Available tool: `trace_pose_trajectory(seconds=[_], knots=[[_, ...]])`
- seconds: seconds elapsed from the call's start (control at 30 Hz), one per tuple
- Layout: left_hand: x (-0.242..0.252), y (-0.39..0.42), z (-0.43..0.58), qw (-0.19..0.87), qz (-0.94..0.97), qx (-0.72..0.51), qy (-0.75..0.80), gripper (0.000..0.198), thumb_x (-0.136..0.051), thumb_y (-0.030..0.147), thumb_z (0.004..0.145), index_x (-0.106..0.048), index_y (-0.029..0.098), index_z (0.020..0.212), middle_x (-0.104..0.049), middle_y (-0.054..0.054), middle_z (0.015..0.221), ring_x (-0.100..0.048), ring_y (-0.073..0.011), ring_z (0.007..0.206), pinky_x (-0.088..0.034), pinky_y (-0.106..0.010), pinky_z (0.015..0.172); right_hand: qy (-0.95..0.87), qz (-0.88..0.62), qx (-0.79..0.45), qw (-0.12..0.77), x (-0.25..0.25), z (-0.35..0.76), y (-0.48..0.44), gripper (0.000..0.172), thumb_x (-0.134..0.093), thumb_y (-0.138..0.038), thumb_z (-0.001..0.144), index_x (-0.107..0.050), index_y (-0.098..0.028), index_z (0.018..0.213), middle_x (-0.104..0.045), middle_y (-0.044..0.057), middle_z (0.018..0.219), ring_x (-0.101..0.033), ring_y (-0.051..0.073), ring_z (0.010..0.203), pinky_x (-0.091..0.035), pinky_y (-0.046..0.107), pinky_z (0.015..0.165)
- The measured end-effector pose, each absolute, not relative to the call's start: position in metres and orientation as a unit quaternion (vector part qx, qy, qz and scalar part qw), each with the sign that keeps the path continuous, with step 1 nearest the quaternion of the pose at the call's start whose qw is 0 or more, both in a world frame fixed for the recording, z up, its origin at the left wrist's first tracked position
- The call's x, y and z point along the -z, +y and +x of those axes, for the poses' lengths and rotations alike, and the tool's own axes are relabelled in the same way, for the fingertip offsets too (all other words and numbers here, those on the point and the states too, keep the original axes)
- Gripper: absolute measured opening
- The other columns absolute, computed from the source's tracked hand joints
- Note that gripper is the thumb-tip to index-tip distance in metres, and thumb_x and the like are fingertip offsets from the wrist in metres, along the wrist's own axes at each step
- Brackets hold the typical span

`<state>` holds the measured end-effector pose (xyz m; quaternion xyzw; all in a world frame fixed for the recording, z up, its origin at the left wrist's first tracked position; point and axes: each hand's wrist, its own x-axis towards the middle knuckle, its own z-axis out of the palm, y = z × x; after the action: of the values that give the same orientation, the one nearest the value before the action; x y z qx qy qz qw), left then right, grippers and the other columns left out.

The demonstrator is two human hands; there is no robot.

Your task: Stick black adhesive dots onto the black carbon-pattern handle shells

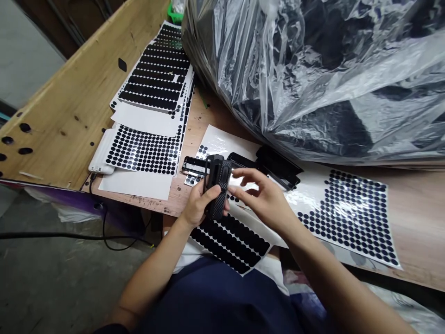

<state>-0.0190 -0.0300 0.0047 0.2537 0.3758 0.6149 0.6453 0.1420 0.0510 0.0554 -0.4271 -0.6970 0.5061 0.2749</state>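
Note:
My left hand [199,204] is wrapped round a black plastic case [220,188] with a textured face, its thumb pressed on that face. My right hand [262,192] is at the case's right edge. Its thumb and index finger are apart, with their tips at or very near the case; whether they touch it I cannot tell. Nothing shows between them. Below the case, a sheet of large black round stickers [236,243] lies over my lap at the table edge. Behind my hands are more black plastic parts [278,167], lying on a white backing sheet.
At right lies a sheet of small black dots [358,213]. Several sticker sheets [153,79] are stacked at left beside a wooden side board [79,83]. A white device [102,153] with a cable sits by them. A large clear plastic bag [295,83] of dark items fills the back.

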Motion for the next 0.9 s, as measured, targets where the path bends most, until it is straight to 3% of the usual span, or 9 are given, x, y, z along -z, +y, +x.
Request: trace_pose_trajectory(seconds=[0.1,0.23,0.4,0.53,0.63,0.77,0.9], knots=[[-0.011,-0.028,-0.021,0.636,0.236,-0.649,0.345,0.046,-0.071,0.057,0.087,-0.058,0.015,0.101,-0.071,-0.007,0.091,-0.062,-0.0128,0.049,-0.047,-0.024,0.041,-0.78,-0.466,-0.337,0.248,-0.05,0.153,0.063,0.018,-0.067,-0.035,0.092,-0.075,-0.021,0.099,-0.076,0.009,0.099,-0.068,0.024,0.083,-0.053,0.035,0.068],[-0.011,-0.025,-0.02,0.624,0.207,-0.672,0.34,0.04,-0.065,0.05,0.087,-0.06,0.015,0.104,-0.072,-0.009,0.094,-0.061,-0.0126,0.05,-0.047,-0.024,0.041,-0.872,-0.427,-0.227,0.082,-0.04,0.156,0.067,0.015,-0.065,-0.027,0.096,-0.078,-0.02,0.091,-0.077,0.007,0.091,-0.07,0.023,0.075,-0.046,0.034,0.064],[-0.007,-0.027,-0.019,0.623,0.219,-0.661,0.357,0.037,-0.062,0.047,0.09,-0.061,0.013,0.106,-0.074,-0.011,0.1,-0.061,-0.0123,0.052,-0.048,-0.025,0.044,-0.896,-0.402,-0.184,0.044,-0.033,0.14,0.063,0.016,-0.063,-0.024,0.098,-0.078,-0.02,0.093,-0.077,0.01,0.095,-0.07,0.028,0.091,-0.04,0.033,0.062],[-0.007,-0.027,-0.019,0.622,0.225,-0.656,0.363,0.038,-0.062,0.05,0.091,-0.06,0.013,0.102,-0.074,-0.012,0.099,-0.062,-0.0122,0.052,-0.048,-0.024,0.045,-0.898,-0.384,-0.214,0.034,-0.04,0.135,0.074,0.013,-0.067,-0.018,0.091,-0.076,-0.02,0.082,-0.076,0.008,0.084,-0.069,0.026,0.087,-0.041,0.032,0.063],[-0.008,-0.027,-0.02,0.623,0.228,-0.653,0.366,0.04,-0.063,0.053,0.09,-0.058,0.014,0.098,-0.074,-0.011,0.093,-0.061,-0.0119,0.051,-0.046,-0.024,0.044,-0.862,-0.392,-0.316,0.058,-0.051,0.136,0.082,0.013,-0.071,-0.029,0.089,-0.075,-0.021,0.08,-0.076,0.005,0.08,-0.067,0.021,0.073,-0.046,0.031,0.065],[-0.009,-0.027,-0.02,0.631,0.233,-0.643,0.366,0.045,-0.066,0.057,0.088,-0.055,0.016,0.101,-0.071,-0.005,0.078,-0.059,-0.013,0.046,-0.046,-0.025,0.042,-0.614,-0.433,-0.645,0.141,-0.069,0.133,0.077,0.037,-0.084,-0.055,0.074,-0.073,-0.02,0.076,-0.073,0.004,0.077,-0.063,0.017,0.067,-0.053,0.031,0.064],[-0.008,-0.028,-0.019,0.635,0.222,-0.636,0.378,0.049,-0.069,0.06,0.086,-0.052,0.017,0.102,-0.065,0.0,0.062,-0.063,-0.0168,0.047,-0.047,-0.025,0.043,-0.496,-0.434,-0.738,0.141,-0.077,0.122,0.067,0.042,-0.096,-0.052,0.056,-0.073,-0.019,0.068,-0.066,0.0,0.067,-0.058,0.012,0.061,-0.049,0.027,0.059]])
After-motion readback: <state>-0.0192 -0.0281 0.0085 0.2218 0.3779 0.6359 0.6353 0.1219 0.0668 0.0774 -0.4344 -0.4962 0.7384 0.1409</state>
